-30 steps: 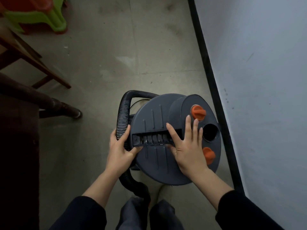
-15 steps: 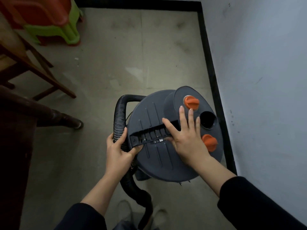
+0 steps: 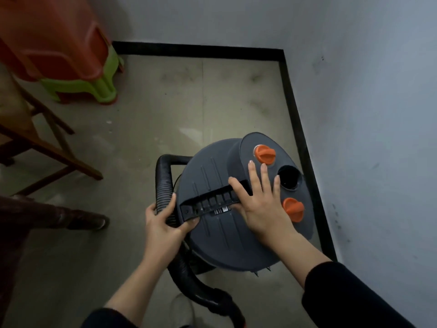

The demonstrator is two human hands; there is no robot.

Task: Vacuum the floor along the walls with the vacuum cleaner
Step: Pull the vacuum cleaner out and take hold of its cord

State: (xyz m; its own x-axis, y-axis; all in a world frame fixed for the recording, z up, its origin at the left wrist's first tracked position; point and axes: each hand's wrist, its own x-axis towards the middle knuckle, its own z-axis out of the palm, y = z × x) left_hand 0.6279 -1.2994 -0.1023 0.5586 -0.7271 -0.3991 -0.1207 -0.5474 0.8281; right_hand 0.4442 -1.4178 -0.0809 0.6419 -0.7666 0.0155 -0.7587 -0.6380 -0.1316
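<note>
Two orange knobs (image 3: 264, 154), round grey vacuum cleaner (image 3: 212, 237), black hose (image 3: 163, 183)

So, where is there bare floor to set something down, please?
Bare floor lies ahead, between the vacuum, the stools and the corner baseboard. It is crowded at left by the chair legs, and tight between vacuum and right wall.

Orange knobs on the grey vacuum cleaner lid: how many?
2. One orange plastic knob sits beyond the right hand; the other lies right of it, nearer. None seems hidden.
</note>
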